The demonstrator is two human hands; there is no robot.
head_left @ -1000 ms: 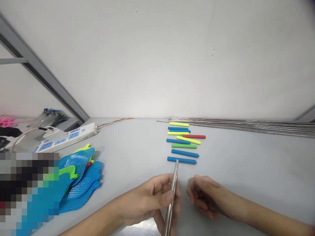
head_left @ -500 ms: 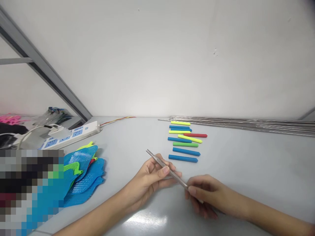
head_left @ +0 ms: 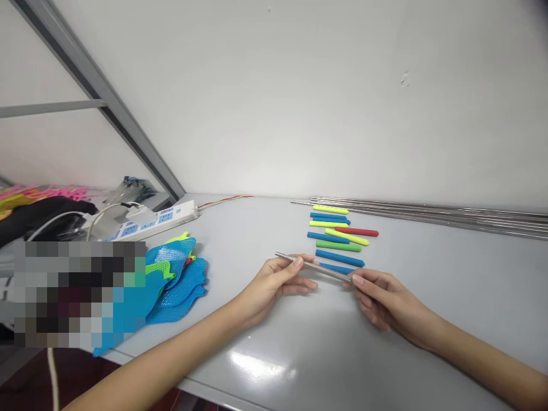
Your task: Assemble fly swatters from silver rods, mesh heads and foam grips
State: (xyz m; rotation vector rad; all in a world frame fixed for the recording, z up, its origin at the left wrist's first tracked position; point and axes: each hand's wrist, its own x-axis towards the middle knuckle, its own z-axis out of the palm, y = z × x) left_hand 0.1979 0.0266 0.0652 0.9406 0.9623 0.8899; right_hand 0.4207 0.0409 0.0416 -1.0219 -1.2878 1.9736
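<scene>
A slim silver metal rod [head_left: 329,272] with ridges close to its left end is held between both hands, sloping slightly down to the right. My left hand [head_left: 269,286] pinches it near the ridged end, thumb on top. At the other end, the thumb and fingers of my right hand [head_left: 391,299] close on the tip, which is hidden. Just beyond the hands lie several coloured sticks with pointed ends, among them a blue one [head_left: 340,258], a green one [head_left: 339,246] and a red one [head_left: 357,232]. The nearest blue stick is partly covered by the rod and right hand.
Long thin metal rods [head_left: 428,212] lie along the wall at the back right. Left on the table are a pile of blue and green perforated swatter heads [head_left: 182,285] and a white power strip [head_left: 184,212] with cables. A grey metal frame [head_left: 124,125] leans behind.
Both hands have raised the metal rod slightly and levelled it; it sloped more steeply before. The camera view has shifted, so the table things appear moved to the right.
</scene>
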